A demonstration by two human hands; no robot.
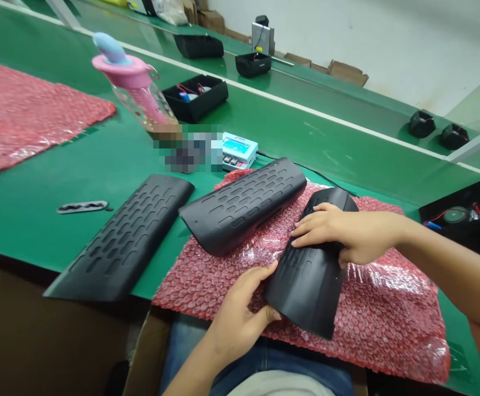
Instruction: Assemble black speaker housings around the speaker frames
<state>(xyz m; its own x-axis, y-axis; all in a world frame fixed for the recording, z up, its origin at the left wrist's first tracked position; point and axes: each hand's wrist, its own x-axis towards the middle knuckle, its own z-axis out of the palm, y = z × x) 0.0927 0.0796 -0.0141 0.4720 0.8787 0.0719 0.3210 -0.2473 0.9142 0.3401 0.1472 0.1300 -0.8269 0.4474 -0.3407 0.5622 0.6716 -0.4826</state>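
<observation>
A black curved plastic speaker shell (306,286) with oblong dimples lies tilted over red bubble wrap (215,286). At its lower left edge, my left hand (240,308) pinches it between thumb and fingers. My right hand (343,231) lies across its upper part, with fingers on the dimpled face and thumb at the right edge. Just to the left, a second speaker shell (244,203) rests partly on the wrap. A third shell (124,242) lies farther left, its near end at the table edge.
A small grey strip (83,207) lies on the green table (29,231). Beyond stand a pink-lidded bottle (141,93), a light-blue device with a screen (240,149) and an open black box with wires (196,99). Round drivers show in a black housing (467,203) at right.
</observation>
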